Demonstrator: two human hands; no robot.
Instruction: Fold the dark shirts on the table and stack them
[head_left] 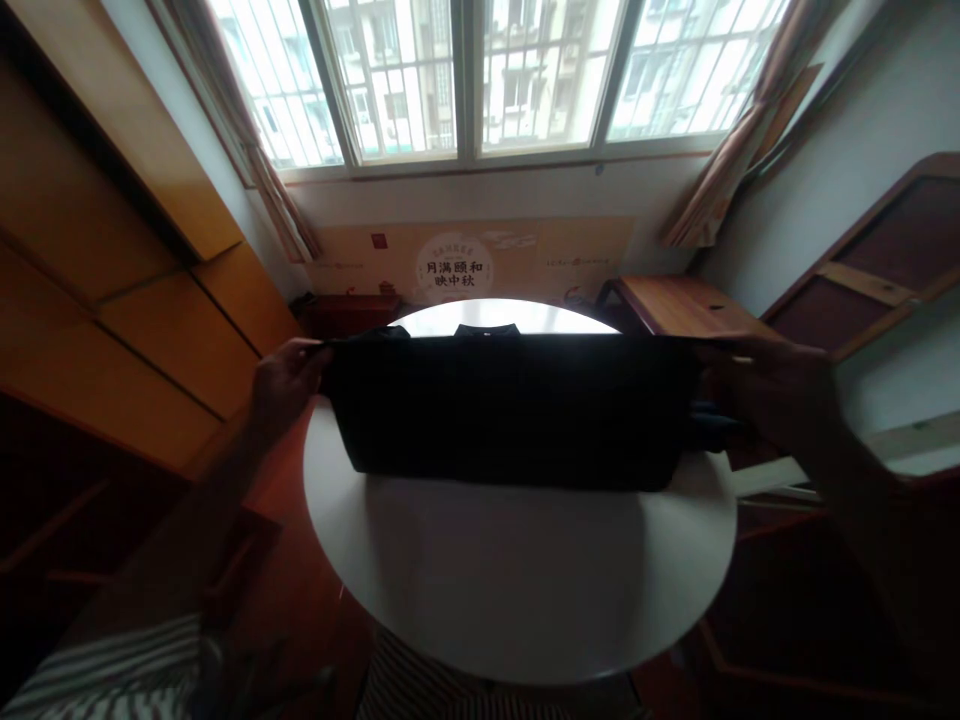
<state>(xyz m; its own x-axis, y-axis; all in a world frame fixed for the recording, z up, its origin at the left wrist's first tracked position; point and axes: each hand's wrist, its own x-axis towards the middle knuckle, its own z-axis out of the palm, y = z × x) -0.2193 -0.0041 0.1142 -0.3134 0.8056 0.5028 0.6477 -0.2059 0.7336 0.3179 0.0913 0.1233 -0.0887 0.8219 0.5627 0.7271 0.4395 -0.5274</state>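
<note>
A black shirt [510,410] is stretched wide between my two hands, its upper edge taut and nearly level above the round white table [517,590]. What looks like its collar pokes up behind the middle of that edge. My left hand [289,378] is closed on the left end of the cloth. At the other end, my right hand [772,385] grips the cloth, with its fingers in deep shadow. Below the right hand, a dark bluish piece of fabric [716,428] juts out; whether it belongs to the shirt I cannot tell.
Orange-brown cabinets [165,340] line the left side. A wooden stool or small table [697,308] stands beyond the table at the right, near a leaning wooden frame [862,285]. A printed cardboard panel [555,250] rests beneath the barred window [525,80].
</note>
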